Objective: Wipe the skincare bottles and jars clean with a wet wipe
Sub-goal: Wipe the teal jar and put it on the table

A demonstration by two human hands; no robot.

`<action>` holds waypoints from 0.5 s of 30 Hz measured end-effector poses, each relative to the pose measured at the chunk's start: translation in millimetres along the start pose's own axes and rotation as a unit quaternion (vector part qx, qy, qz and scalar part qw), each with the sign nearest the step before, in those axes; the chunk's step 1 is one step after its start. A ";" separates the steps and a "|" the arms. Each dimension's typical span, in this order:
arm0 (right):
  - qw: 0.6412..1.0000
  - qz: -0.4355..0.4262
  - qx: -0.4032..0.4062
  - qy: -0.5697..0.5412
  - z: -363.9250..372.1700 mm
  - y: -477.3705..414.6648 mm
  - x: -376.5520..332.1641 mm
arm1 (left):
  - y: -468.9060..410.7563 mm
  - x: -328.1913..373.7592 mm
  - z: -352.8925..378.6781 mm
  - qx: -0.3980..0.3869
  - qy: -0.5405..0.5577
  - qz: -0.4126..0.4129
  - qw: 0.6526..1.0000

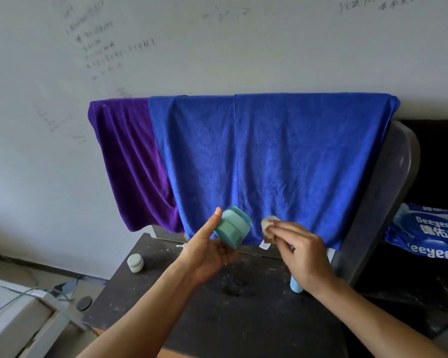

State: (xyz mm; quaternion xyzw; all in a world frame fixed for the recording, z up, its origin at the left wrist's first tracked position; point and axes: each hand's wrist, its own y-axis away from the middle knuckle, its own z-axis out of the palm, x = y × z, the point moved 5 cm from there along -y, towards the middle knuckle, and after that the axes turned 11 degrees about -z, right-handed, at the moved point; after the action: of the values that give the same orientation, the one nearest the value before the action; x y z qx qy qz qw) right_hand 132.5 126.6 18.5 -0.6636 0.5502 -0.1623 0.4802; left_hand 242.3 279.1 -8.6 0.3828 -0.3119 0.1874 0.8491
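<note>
My left hand holds a teal skincare jar tilted on its side, above the dark table. Just to the jar's right, my right hand pinches a crumpled, soiled wet wipe, a small gap away from the jar. A small pale green jar stands upright at the table's far left corner. A light blue bottle stands on the table, mostly hidden behind my right wrist.
A blue towel and a purple towel hang over a chair back behind the table. A blue pack of wipes lies on a dark shelf at right. A white wall is behind. At lower left is a white ledge with a cable.
</note>
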 end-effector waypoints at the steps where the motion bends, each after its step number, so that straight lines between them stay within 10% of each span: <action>1: 1.000 -0.008 0.024 0.006 -3.8 -6.2 -5.5 | -1.6 -2.0 0.7 -0.011 -0.003 -0.004 1.000; 7: 0.996 -0.092 0.008 -0.016 11.1 -13.1 -37.0 | -1.1 -10.3 11.9 -0.083 -0.011 -0.027 0.996; 15: 0.995 0.085 0.023 -0.051 -3.9 -8.7 11.4 | 5.4 -2.3 7.6 -0.132 -0.066 0.030 0.989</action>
State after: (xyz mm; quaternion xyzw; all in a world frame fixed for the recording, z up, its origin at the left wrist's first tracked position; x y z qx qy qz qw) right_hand 138.5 114.1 23.9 -0.6109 0.5756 -0.0993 0.5344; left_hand 234.7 276.5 -3.4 0.2692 -0.4004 0.1444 0.8639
